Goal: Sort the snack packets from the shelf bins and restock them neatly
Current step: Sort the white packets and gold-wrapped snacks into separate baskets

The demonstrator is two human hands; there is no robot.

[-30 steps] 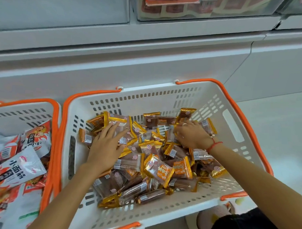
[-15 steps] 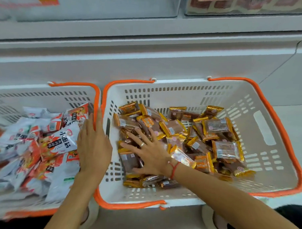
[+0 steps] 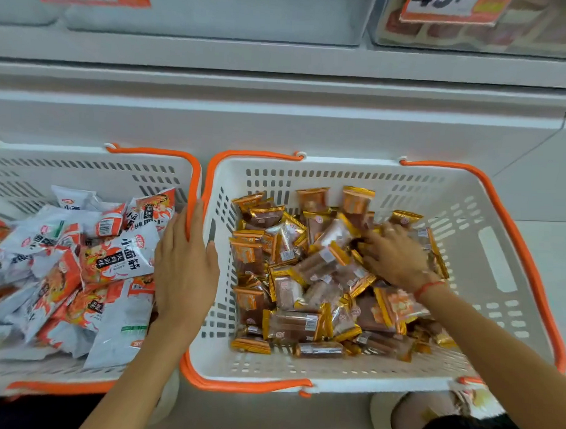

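At the far left a white basket with orange trim holds a loose heap of white-and-orange snack packets, soft pillow-like bags that look light and crinkly. The left hand lies flat across the meeting rims of the two baskets, its grip open with straight fingers, holding nothing. To its right the second basket carries a pile of small gold-edged brown packets, glossy film wraps that probably slide over one another easily. The right hand reaches into this pile with fingers curled downward among the wraps; whether its grip has closed on a packet cannot be told. Each small packet is best pinched across its flat middle or by its crimped end seam.
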